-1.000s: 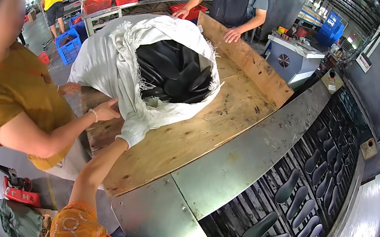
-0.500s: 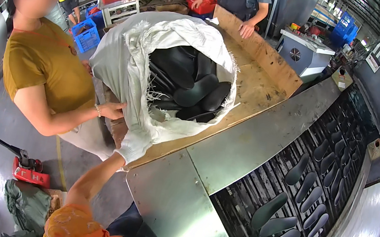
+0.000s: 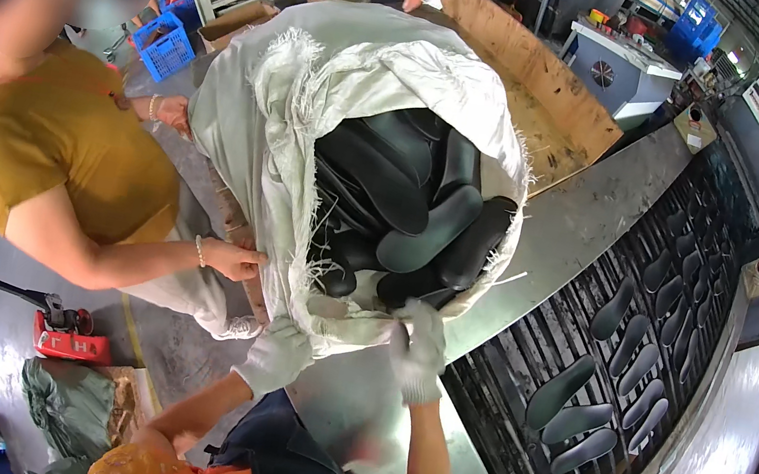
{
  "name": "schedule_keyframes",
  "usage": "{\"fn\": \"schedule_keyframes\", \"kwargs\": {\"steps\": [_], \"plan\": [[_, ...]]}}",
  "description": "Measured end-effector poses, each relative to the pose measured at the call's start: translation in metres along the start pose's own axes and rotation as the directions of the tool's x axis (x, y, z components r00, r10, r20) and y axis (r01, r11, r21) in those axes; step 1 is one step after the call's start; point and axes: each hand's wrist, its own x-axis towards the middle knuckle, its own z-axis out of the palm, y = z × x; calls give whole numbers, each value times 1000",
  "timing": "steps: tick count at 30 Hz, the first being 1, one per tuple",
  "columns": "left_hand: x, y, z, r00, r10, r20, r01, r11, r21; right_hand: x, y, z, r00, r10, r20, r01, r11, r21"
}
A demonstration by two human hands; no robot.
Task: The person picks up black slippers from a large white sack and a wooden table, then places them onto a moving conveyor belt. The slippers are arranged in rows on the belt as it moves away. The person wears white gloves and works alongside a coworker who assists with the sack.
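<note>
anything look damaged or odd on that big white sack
Yes, the mouth of the large white woven fabric sack looks frayed: loose threads stick out over the black curved insoles, most plainly along the opening's left edge. It looks odd because that edge is ragged, not neatly hemmed.

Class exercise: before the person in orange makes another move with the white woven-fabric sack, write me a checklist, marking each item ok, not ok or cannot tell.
1. White-gloved left hand holds the white woven-fabric sack: ok.
2. White-gloved right hand at the sack's near rim: ok; firmness of grip: cannot tell.
3. Sack mouth open, black sole-shaped pieces visible: ok.
4. Sack fully supported underneath: cannot tell, underside hidden.
5. Co-worker in mustard-yellow T-shirt clear of the sack: not ok, hands close beside it.
6. Dark slatted rack bare: not ok, dark flat soles lie there.
</note>
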Motion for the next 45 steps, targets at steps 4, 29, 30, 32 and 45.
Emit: {"fn": "schedule_keyframes", "kwargs": {"steps": [4, 29, 30, 32, 45], "plan": [[0, -6, 9, 999, -32, -38, 29, 996, -86, 72, 13, 59, 991, -126, 48, 131, 984, -124], [190, -78, 27, 507, -624, 594, 111, -637, -763, 255, 75, 91, 596, 394, 699, -568, 823, 21], [195, -76, 29, 495, -634, 594, 97, -639, -763, 254, 84, 92, 598, 375, 709, -590, 804, 73], [209, -70, 30, 466, -631, 620, 88, -665, -742, 239, 119, 107, 685, 388, 617, -596, 785, 169], [203, -115, 47, 387, -607, 694, 84, -727, -682, 236, 80, 97, 700, 278, 658, -674, 563, 478]]}}
